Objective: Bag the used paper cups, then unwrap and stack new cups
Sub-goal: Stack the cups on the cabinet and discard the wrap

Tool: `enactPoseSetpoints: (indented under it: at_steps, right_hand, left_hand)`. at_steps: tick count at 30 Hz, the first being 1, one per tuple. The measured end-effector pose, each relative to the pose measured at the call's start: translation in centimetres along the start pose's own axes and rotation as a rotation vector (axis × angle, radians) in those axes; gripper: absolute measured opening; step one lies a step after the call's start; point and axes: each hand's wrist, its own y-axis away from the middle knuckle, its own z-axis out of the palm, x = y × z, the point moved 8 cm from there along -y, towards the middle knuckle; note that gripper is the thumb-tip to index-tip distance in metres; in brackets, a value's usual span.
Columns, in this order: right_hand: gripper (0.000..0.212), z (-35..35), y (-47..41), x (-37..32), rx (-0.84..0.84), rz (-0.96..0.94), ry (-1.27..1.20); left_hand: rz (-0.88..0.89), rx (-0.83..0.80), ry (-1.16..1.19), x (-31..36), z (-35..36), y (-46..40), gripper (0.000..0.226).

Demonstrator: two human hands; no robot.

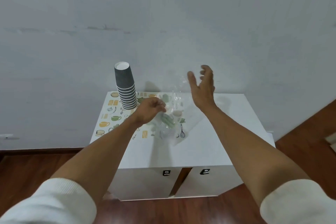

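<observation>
Stack of roughly ten dark grey ribbed paper cups [126, 87], upside down on a white cabinet [209, 143] with a printed mat [116, 114]. Left hand [149, 110] pinches one crinkly clear plastic wrapper [172, 114]; right hand [202, 85] spread, empty. Pale wall, wood floor.

Cup stack [127, 94] on mat [112, 114], left of plastic wrap [174, 107].

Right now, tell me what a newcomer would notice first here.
A tall stack of dark grey paper cups, upside down, stands at the cabinet's back left. Beside it the left hand grips clear plastic wrap, and the right hand is raised open.
</observation>
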Motion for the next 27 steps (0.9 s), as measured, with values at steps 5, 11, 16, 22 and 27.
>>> enactPoseSetpoints:
  at_steps: [5,11,16,22,27]
  right_hand:
    - [0.084,4.3,5.1,7.3,-0.501,0.623,-0.45]
    - [0.019,5.0,5.4,8.2,-0.387,0.543,-0.504]
    - [0.029,5.9,4.8,7.7,-0.411,0.577,-0.6]
    - [0.033,6.8,4.9,7.9,-0.391,0.589,-0.63]
    - [0.049,7.7,5.3,8.3,-0.38,0.557,-0.537]
  left_hand:
    - [-0.086,0.032,0.139,-1.0,-0.1,0.3,0.016]
    - [-0.171,0.007,0.239,-2.2,-0.3,1.2,0.021]
    - [-0.252,0.021,0.419,-2.5,0.3,2.2,0.027]
    - [-0.352,0.096,0.654,-2.7,-0.3,3.0,0.02]
    - [-0.411,-0.098,0.607,-3.3,2.0,4.5,0.057]
